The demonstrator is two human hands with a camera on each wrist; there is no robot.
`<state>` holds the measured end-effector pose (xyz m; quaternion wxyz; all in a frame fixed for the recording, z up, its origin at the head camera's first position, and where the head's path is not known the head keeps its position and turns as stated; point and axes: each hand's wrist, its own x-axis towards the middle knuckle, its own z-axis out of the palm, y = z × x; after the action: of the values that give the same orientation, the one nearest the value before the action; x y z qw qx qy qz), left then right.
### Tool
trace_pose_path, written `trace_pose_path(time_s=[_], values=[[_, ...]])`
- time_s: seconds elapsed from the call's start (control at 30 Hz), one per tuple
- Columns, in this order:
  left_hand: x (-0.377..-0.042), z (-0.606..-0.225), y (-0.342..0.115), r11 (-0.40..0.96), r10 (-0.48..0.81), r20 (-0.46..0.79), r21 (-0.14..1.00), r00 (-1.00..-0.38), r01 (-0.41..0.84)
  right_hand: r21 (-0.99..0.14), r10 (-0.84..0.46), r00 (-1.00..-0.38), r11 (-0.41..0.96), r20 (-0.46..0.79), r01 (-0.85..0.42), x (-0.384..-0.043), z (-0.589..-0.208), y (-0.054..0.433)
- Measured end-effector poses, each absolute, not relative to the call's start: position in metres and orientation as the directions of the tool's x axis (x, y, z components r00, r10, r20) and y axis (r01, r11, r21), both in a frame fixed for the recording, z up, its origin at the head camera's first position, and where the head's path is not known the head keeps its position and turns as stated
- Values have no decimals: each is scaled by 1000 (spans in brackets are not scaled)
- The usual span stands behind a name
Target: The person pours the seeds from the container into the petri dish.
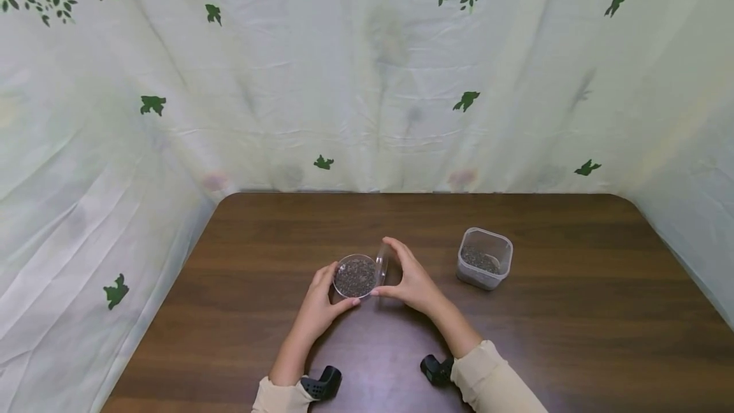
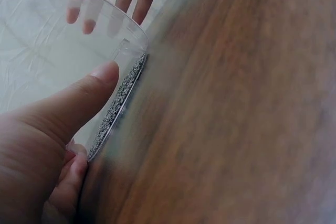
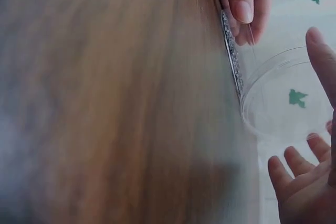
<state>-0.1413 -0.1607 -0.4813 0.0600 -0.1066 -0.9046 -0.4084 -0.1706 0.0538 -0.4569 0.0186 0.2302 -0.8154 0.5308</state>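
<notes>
A clear round petri dish (image 1: 357, 255) filled with dark grey granules (image 1: 355, 278) sits low over the table. My left hand (image 1: 317, 308) grips it from the left side, thumb at the near rim and fingers round the far side. At the dish's right edge a clear petri dish lid (image 3: 278, 98) stands almost on edge, tilted up. My right hand (image 1: 414, 280) holds this lid between thumb below and fingers above. In the left wrist view the granules (image 2: 116, 108) form a thin layer, and the lid leans up from the dish's far end.
To the right stands a translucent square plastic tub (image 1: 483, 279) with more dark granules and a small pale object inside. The brown wooden table (image 1: 258, 228) ends at a leaf-printed white curtain (image 1: 344, 81) behind and at both sides. Black devices (image 1: 323, 384) are worn at both wrists.
</notes>
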Motion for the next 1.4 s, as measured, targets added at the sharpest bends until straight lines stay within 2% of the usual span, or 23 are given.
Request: trace_pose_path(time_s=[0.37,0.57,0.8,1.13,1.4], values=[[-155,-474,-163,662,152,201,707,-968,251,-886,-420,-873,266,248,-380,-189,-460,45],[-150,-478,-165,663,148,160,716,-976,218,-875,-458,-858,288,231,-389,-184,-462,42],[-147,-482,-165,650,166,216,709,-962,271,-873,-443,-872,316,210,-371,-180,-466,36],[-142,-487,-167,652,165,222,707,-961,275,-861,-432,-894,404,117,-308,-178,-468,29],[-143,-485,-163,633,161,225,723,-961,276,-840,-419,-897,428,143,-334,-176,-466,30]])
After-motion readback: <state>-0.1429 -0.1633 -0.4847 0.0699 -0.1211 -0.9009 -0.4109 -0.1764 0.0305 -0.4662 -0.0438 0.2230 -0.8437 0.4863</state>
